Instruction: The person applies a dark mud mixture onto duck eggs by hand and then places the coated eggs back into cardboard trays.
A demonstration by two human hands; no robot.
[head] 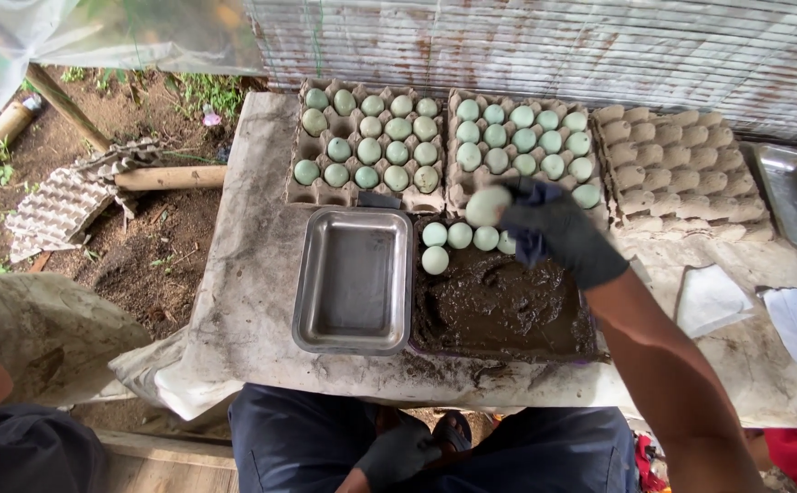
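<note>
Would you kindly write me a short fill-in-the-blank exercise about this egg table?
1. The gloved right hand holds one pale ___ above the mud tray.
2. The steel pan left of the mud tray is ___.
3. The left hand rests low, by the person's ___.
4. The rightmost carton on the table holds ___ eggs.

Missing words: egg; empty; lap; no

table (252, 274): stained cloth cover, soil ground on its left
steel tray (353, 278): front centre of table, bare inside
mud tray (499, 306): touching steel tray's right side
egg cartons (367, 146): three in a row behind steel tray
second steel tray (796, 196): far right
white papers (709, 297): right of mud tray
</note>
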